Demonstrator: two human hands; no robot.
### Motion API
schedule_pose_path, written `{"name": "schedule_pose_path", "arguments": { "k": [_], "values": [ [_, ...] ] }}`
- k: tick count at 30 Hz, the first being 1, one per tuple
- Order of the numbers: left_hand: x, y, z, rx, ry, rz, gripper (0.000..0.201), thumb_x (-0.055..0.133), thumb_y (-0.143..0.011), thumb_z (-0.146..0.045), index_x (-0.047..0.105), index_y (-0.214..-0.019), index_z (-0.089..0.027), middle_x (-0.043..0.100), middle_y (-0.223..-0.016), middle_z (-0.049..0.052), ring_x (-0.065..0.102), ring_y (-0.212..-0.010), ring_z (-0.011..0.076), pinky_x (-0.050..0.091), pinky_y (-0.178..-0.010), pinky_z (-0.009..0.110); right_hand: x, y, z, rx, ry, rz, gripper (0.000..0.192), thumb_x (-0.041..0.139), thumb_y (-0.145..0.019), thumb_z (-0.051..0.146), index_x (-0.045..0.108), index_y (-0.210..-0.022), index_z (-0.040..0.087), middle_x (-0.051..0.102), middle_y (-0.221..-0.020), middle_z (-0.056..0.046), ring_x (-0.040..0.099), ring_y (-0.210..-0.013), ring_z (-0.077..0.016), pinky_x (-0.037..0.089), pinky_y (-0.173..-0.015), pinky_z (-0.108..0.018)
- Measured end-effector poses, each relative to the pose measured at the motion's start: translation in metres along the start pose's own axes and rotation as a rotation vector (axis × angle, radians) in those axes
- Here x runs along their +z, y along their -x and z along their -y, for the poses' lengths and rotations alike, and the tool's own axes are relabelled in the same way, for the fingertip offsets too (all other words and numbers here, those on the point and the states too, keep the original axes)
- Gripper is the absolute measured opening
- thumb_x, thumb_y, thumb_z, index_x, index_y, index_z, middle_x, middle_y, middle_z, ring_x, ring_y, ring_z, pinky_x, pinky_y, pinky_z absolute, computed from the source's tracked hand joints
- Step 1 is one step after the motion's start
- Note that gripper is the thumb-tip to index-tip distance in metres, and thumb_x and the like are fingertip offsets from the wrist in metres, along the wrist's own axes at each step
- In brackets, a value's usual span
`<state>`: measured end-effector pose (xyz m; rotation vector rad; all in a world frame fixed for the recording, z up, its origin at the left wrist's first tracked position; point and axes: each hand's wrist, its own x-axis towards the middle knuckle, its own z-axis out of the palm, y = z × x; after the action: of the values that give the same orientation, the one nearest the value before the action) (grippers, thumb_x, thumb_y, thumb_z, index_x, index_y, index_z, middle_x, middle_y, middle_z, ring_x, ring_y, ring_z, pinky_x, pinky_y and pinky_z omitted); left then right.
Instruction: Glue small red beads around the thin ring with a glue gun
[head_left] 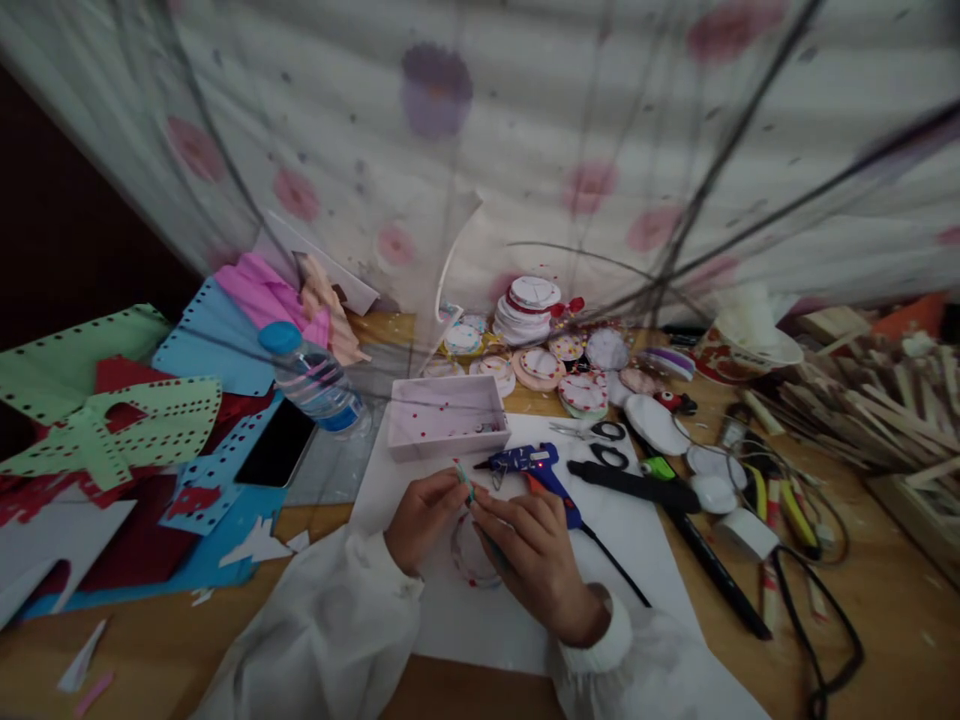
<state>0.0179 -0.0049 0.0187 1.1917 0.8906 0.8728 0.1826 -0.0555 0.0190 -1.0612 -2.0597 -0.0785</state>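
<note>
Your left hand (421, 518) and right hand (529, 553) together pinch a thin green strip (465, 482) over white paper (660, 560), just before the blue glue gun (525, 465).

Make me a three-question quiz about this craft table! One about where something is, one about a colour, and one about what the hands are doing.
1. Where does the water bottle lie?
A. left of the white tray
B. inside the tray
C. right of the scissors

2. What colour is the glue gun?
A. yellow
B. blue
C. pink

3. What are the two hands doing?
A. resting flat and apart
B. pinching a small thin piece together
C. holding the bottle

Answers:
1 A, the bottle lies beside the tray's left edge.
2 B, its body is blue.
3 B, the left hand and right hand meet at the piece over the white paper.
</note>
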Motion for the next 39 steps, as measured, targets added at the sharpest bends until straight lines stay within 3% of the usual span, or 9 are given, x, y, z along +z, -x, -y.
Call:
{"name": "schedule_pose_path", "arguments": {
  "k": [4,9,13,15,17,21,24,33,39],
  "values": [
    [0.0,0.0,0.001,-0.037,0.006,-0.04,0.032,0.063,-0.077,-0.041,0.061,-0.062,-0.013,0.053,-0.061,0.0,0.048,-0.062,0.0134,0.038,-0.061,0.025,0.001,0.0,0.001,0.0,-0.014,0.062,0.033,0.053,-0.085,0.012,0.057,-0.117,0.022,0.068,-0.112,-0.004,0.055,-0.089,-0.0192,0.036,-0.083,-0.04],
    [-0.004,-0.003,0.002,-0.096,0.152,-0.162,0.027,0.058,-0.079,-0.036,0.061,-0.063,-0.014,0.053,-0.061,0.0,0.047,-0.063,0.014,0.036,-0.062,0.026,-0.013,-0.007,-0.007,-0.026,-0.163,0.169,0.046,0.058,-0.079,0.028,0.051,-0.124,0.021,0.059,-0.123,-0.007,0.05,-0.106,-0.0259,0.036,-0.091,-0.045],
    [-0.007,-0.006,0.0,-0.031,0.205,-0.229,0.029,0.057,-0.076,-0.032,0.056,-0.053,-0.015,0.049,-0.057,0.0,0.043,-0.061,0.0136,0.034,-0.062,0.026,-0.019,0.0,-0.02,0.159,-0.005,-0.038,0.032,0.055,-0.08,0.02,0.055,-0.112,0.019,0.061,-0.102,-0.009,0.053,-0.094,-0.0234,0.042,-0.081,-0.04],
    [-0.008,-0.006,-0.001,-0.015,0.213,-0.198,0.03,0.055,-0.076,-0.031,0.052,-0.05,-0.016,0.046,-0.055,0.0,0.04,-0.059,0.0134,0.032,-0.06,0.027,-0.017,0.007,-0.027,0.344,0.148,-0.126,0.019,0.057,-0.08,0.022,0.056,-0.099,0.018,0.058,-0.091,-0.008,0.052,-0.086,-0.0228,0.042,-0.076,-0.038],
    [-0.009,-0.005,-0.001,-0.007,0.203,-0.148,0.031,0.053,-0.077,-0.03,0.049,-0.049,-0.017,0.043,-0.054,-0.001,0.038,-0.058,0.0133,0.03,-0.059,0.028,-0.011,0.014,-0.032,0.474,0.257,-0.103,0.021,0.06,-0.079,0.03,0.054,-0.093,0.016,0.056,-0.087,-0.008,0.051,-0.082,-0.0242,0.043,-0.074,-0.04],
    [-0.014,-0.005,0.003,0.022,0.132,-0.065,0.031,0.048,-0.079,-0.027,0.046,-0.049,-0.017,0.042,-0.054,-0.001,0.038,-0.059,0.0135,0.029,-0.061,0.029,-0.002,0.021,-0.037,0.561,0.394,0.063,0.034,0.062,-0.076,0.036,0.053,-0.099,0.012,0.055,-0.089,-0.011,0.049,-0.082,-0.0269,0.044,-0.074,-0.042],
    [-0.017,-0.005,0.007,0.046,0.06,-0.026,0.032,0.046,-0.08,-0.026,0.044,-0.049,-0.018,0.041,-0.054,-0.001,0.037,-0.059,0.0135,0.028,-0.062,0.029,0.0,0.021,-0.035,0.609,0.445,0.079,0.038,0.062,-0.075,0.036,0.053,-0.102,0.01,0.054,-0.091,-0.012,0.049,-0.085,-0.0278,0.045,-0.077,-0.042],
    [-0.017,-0.006,0.008,0.032,-0.036,0.012,0.03,0.045,-0.079,-0.025,0.042,-0.05,-0.018,0.041,-0.055,-0.002,0.038,-0.058,0.0131,0.028,-0.062,0.029,0.001,0.023,-0.039,0.689,0.418,0.097,0.038,0.058,-0.078,0.044,0.056,-0.097,0.011,0.058,-0.088,-0.013,0.057,-0.085,-0.028,0.048,-0.075,-0.039],
    [-0.017,-0.005,0.002,0.01,-0.097,0.004,0.031,0.045,-0.078,-0.028,0.041,-0.049,-0.018,0.041,-0.054,-0.002,0.039,-0.057,0.0132,0.029,-0.061,0.028,-0.007,0.02,-0.032,1.0,0.244,-0.007,0.046,0.058,-0.073,0.049,0.048,-0.107,0.02,0.063,-0.075,-0.002,0.061,-0.061,-0.0212,0.046,-0.054,-0.03]
  ]
}}
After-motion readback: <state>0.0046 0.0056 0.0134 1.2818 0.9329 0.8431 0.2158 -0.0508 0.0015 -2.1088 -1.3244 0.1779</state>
